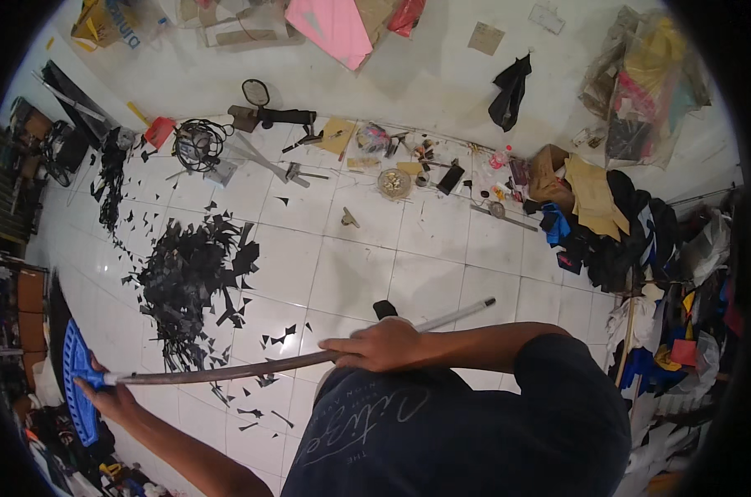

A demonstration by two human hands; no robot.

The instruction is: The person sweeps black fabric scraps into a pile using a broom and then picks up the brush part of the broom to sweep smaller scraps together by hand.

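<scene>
Both hands (pixel 380 345) closed around broom handle (pixel 251 367).

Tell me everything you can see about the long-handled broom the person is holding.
The broom has a long thin handle, dark brown along most of its length and pale grey toward the upper end. It lies almost level across the view, slightly bowed by the lens. Its blue plastic head sits at the far left, over the white tiled floor. The left hand grips the handle beside the head; the right hand grips it about midway. Black scraps lie piled on the tiles beyond it.
</scene>
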